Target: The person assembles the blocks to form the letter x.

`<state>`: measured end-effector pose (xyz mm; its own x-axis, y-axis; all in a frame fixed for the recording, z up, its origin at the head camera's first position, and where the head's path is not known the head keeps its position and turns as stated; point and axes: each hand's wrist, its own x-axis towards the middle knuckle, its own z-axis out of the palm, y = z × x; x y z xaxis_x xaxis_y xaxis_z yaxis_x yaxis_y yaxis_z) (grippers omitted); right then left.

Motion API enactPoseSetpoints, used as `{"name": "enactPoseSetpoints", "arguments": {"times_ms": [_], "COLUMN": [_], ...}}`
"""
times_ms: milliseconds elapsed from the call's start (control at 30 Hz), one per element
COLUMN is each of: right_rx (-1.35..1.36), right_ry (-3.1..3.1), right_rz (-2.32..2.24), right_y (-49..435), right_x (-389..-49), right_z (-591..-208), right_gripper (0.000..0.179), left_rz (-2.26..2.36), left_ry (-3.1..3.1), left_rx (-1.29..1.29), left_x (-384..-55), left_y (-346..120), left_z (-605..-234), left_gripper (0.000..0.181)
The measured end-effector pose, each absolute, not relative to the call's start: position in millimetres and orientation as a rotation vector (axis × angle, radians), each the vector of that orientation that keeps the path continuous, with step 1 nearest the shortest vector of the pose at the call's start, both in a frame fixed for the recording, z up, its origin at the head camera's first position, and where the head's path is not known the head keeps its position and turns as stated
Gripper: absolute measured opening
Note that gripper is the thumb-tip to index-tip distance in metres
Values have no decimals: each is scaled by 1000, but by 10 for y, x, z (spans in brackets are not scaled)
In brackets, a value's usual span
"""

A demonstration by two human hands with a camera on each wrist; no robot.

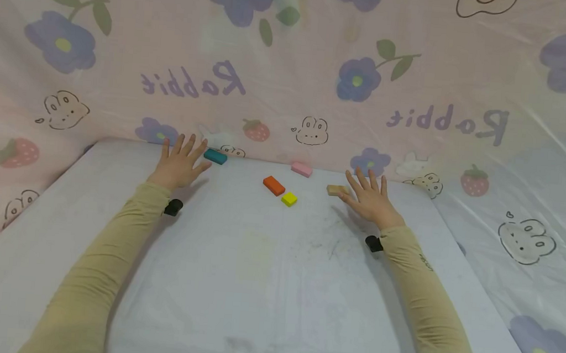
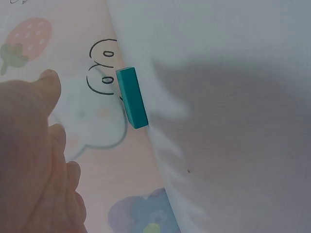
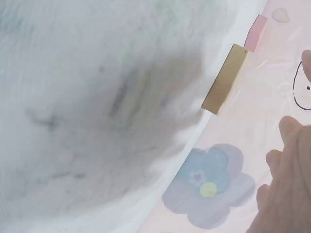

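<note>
My left hand (image 1: pixel 178 166) is spread with straight fingers over the far left of the white table, holding nothing. Just right of its fingertips lies a teal block (image 1: pixel 215 156), also seen in the left wrist view (image 2: pixel 132 98). On the right, my other hand (image 1: pixel 372 202) is likewise spread and holds nothing; its thumb overlaps the end of a tan wooden block (image 1: pixel 335 190) in the head view. Between the hands lie an orange block (image 1: pixel 274 186), a small yellow block (image 1: pixel 289 199) close to its corner, and a pink block (image 1: pixel 301 169) farther back.
A pink curtain (image 1: pixel 283 49) printed with flowers, rabbits and strawberries hangs right behind the table's far edge and along both sides. Dark smudges (image 1: pixel 327 249) mark the white tabletop (image 1: pixel 254 285) near the right hand. A black wrist device (image 1: pixel 173 207) shows under the left wrist.
</note>
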<state>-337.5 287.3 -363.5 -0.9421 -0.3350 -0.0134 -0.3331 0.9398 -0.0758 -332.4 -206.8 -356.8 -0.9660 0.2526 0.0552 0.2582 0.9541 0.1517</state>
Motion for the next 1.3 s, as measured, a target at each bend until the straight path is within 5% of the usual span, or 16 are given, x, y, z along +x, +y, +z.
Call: {"name": "enactPoseSetpoints", "arguments": {"times_ms": [833,1300], "right_rx": [-576,-696], "right_ry": [3096,2926], "right_rz": [-132,-588], "right_y": [2824,2824], "right_x": [-3405,-3376], "right_z": [-3515,-3272], "right_gripper": [73,72], "left_rz": [-249,-551], "left_ry": [-3011,-3020], "left_rx": [-456,-585], "left_x": [-3306,-3353], "left_y": [-1982,-1905], "left_z": [-3514,-3348], "left_gripper": [71,74]}}
